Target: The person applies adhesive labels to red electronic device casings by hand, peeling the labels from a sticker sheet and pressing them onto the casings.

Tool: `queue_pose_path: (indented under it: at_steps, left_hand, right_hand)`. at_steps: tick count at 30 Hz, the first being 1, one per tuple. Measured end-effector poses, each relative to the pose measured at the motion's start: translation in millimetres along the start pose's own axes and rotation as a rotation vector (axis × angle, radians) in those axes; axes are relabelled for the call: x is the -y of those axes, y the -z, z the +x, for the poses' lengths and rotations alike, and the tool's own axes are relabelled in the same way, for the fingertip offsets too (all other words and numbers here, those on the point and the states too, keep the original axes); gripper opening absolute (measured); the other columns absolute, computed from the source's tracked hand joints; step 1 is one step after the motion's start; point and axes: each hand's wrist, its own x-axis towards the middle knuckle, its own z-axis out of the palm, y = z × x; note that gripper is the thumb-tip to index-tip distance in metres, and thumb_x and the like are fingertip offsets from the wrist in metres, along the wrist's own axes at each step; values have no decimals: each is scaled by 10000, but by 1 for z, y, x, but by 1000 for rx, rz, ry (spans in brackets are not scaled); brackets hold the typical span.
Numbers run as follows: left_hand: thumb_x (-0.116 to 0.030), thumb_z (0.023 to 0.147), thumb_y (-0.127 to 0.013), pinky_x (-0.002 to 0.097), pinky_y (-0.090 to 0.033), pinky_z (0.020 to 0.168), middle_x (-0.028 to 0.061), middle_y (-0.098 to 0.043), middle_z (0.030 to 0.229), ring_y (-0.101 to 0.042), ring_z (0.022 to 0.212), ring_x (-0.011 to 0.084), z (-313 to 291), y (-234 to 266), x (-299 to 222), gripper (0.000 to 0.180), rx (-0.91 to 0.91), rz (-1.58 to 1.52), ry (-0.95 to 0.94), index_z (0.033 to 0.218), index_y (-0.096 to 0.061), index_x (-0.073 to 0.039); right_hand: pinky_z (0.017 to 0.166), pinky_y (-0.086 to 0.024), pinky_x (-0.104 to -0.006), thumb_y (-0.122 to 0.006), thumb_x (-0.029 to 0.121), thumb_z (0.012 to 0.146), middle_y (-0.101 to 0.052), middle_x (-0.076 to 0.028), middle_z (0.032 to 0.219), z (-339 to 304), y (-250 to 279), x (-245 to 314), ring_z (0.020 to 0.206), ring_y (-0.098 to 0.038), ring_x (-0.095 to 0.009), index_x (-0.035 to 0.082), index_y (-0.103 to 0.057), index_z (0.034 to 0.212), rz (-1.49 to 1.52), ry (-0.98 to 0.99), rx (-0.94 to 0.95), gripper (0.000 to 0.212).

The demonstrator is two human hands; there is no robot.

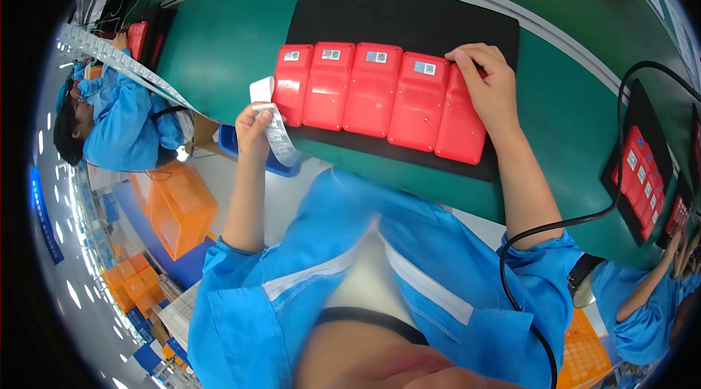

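On mat point(409, 9): rt hand point(488, 86) pressing 5th red case point(458, 126); lt hand point(253, 130) holds label strip point(277, 130).

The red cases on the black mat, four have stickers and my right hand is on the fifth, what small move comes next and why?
Probably lift the right hand off the fifth red case and bring it to the label strip in the left hand. The four other cases each show a small label near the top edge; whether the fifth has one is hidden under the fingers, so check as the hand lifts.

Bright, even overhead light, soft shadows, sharp centre (strong fisheye bending and black vignette at edges).
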Motion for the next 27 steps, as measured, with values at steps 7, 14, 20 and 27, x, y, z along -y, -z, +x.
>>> queue_pose_path:
  at_steps: [7,14,20,27]
  left_hand:
    - [-100,782,-556,211,-455,589,90,-601,726,-572,618,112,-1,1,3,137,-23,-18,-23,865,-551,9]
    - [-94,785,-559,199,-455,568,49,-604,736,-568,617,88,10,-4,3,125,64,-32,-54,869,-561,-1]
    - [-95,804,-533,222,-468,579,75,-606,772,-576,635,109,11,5,15,140,108,-56,-87,899,-542,8]
    - [-86,780,-569,203,-447,579,64,-606,768,-562,624,91,11,-5,11,137,104,-72,-96,879,-567,10]
  right_hand:
    - [655,-402,-291,-551,149,767,-594,-55,728,-2,-8,-4,714,-507,-200,34,-629,721,41,50,-45,147]
    - [684,-396,-267,-527,208,799,-597,-70,752,-3,0,-10,721,-515,-181,22,-633,759,-22,69,-28,218]
    - [636,-422,-291,-522,276,803,-608,-93,719,-4,2,-7,693,-563,-185,4,-627,756,136,-11,-24,295]
    - [625,-418,-258,-530,272,804,-614,-87,748,-4,0,-15,699,-551,-139,11,-636,799,166,-31,-99,281]
